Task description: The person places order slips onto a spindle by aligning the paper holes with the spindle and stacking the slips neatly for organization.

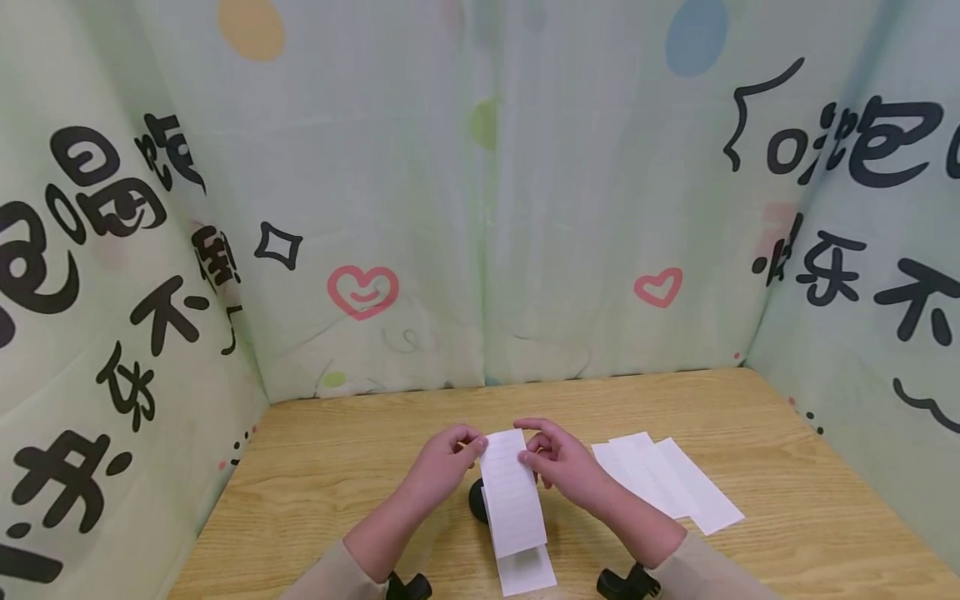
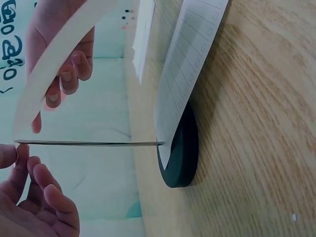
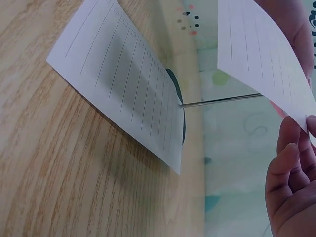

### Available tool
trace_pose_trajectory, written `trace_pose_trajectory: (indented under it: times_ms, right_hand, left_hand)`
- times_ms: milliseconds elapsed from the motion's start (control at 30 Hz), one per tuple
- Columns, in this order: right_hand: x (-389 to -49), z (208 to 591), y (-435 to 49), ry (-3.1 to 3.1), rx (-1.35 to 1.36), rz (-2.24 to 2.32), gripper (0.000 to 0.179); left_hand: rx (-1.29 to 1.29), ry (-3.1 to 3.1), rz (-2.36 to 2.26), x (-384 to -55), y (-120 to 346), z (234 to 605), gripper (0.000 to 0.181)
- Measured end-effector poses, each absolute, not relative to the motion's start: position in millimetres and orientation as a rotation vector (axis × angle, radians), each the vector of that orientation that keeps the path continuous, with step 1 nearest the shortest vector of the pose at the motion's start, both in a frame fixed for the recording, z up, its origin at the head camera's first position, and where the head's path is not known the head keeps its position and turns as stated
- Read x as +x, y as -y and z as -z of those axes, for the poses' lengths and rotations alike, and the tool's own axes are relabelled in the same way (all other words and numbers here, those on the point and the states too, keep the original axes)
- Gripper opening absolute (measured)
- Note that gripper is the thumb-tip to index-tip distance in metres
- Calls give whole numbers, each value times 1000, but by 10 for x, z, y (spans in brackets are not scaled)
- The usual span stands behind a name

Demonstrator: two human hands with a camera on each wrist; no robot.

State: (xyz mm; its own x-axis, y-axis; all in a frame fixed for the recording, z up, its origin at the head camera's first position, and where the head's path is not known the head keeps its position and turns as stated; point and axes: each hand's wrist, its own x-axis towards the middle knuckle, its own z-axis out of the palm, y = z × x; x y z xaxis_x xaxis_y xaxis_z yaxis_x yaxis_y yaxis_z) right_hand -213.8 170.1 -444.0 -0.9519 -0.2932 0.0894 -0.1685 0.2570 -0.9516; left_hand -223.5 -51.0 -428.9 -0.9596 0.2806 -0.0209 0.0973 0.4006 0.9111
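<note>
A lined white paper slip (image 1: 513, 504) is held up above the table between both hands. The left hand (image 1: 447, 457) pinches its upper left corner between thumb and finger. On the right edge, the right hand (image 1: 561, 458) grips the slip with its thumb in front. Below stands a paper spike with a round black base (image 2: 183, 158) and a thin upright metal rod (image 2: 89, 143). The rod reaches up to the held slip near the left fingertips; whether it pierces that slip I cannot tell. Another lined slip (image 3: 118, 79) lies tilted over the base at the rod's foot.
Several loose white slips (image 1: 645, 475) overlap on the wooden table (image 1: 337, 467) to the right of the right hand. Printed curtains (image 1: 555, 208) enclose the table at the back and both sides. Dark wrist mounts sit at both sleeves.
</note>
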Motion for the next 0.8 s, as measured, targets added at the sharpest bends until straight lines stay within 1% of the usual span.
trace_pose_trajectory:
  times_ms: [400,567,800]
  right_hand:
    - [-2134,4481,-1670,-2420,-417,1773,46]
    - [-2135,4504,-1669,-2437,-402,1739,43]
    - [-2126,4515,-1684,-2432,-419,1704,41]
  left_hand:
    - [376,-2550,-1547,-2248,520,4314,19]
    - [358,-2589,-1477,-2249,540,4398,18]
    - [361,-2583,-1491,-2267,547,4478,15]
